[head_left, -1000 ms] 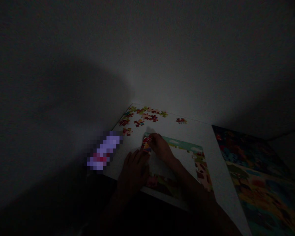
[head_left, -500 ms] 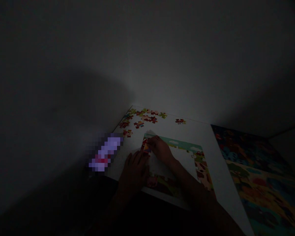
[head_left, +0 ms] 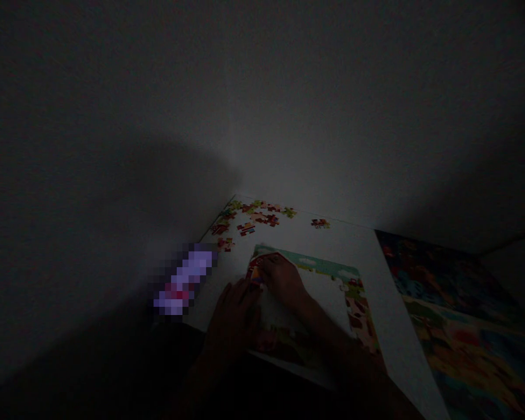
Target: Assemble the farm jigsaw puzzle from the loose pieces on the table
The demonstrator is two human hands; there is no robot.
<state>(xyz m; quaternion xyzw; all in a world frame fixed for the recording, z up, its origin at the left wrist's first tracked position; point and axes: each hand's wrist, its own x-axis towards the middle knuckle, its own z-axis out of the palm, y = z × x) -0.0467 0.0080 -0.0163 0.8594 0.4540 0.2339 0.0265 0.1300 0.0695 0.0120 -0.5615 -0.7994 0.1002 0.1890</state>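
Note:
In dim light, a partly joined jigsaw puzzle (head_left: 328, 266) lies on the white table, its border linked around a bare white middle. My right hand (head_left: 284, 283) is at the upper left of the border, fingertips bunched on a red and orange puzzle piece (head_left: 256, 274). A red roof shape shows just above those fingers. Along the left border rests my left hand (head_left: 233, 312), its fingers stretched forward and their tips touching the same piece's lower side. My fingers hide part of the piece and the border around it.
Several loose puzzle pieces (head_left: 259, 217) are scattered at the far left of the table (head_left: 345, 236), with a single piece (head_left: 321, 224) farther right. A blurred-out purple glowing object (head_left: 186, 280) is at the left edge. Colourful picture sheets (head_left: 455, 332) lie at the right. Walls close in behind and left.
The view has tipped slightly, so everything sits a little lower. My right fingers have slid a little down the border, uncovering the red roof. My left hand stays at the left border.

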